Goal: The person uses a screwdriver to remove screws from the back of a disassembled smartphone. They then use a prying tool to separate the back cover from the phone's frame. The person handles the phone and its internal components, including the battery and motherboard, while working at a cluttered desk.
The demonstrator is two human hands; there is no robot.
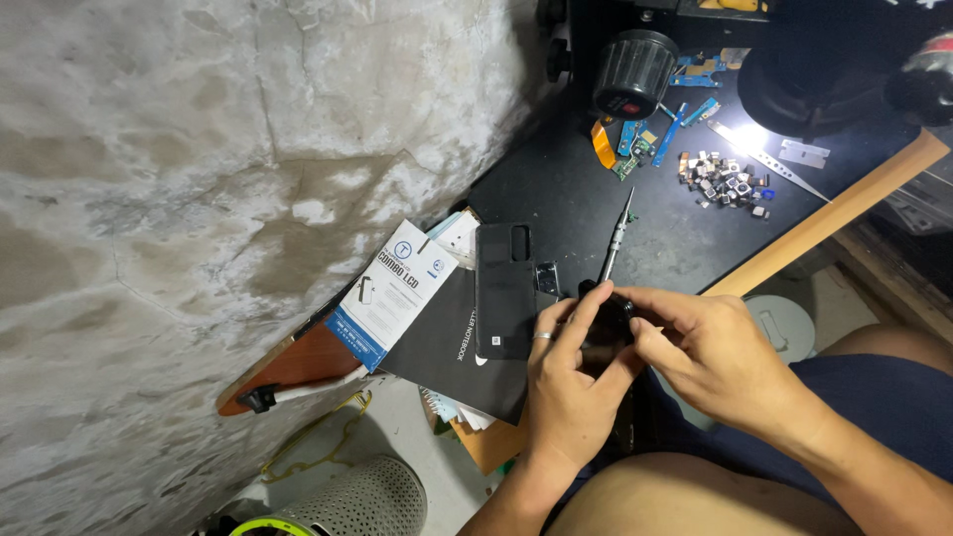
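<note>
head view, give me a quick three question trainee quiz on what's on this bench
1. True or false: the screwdriver lies on the black mat.
2. What lies just left of the left hand? A) a phone B) a cup C) a hammer
3. Fill in: both hands hold a small ____ part.

Key: 1 true. 2 A. 3 black; the right hand pinches it from the other side.
</note>
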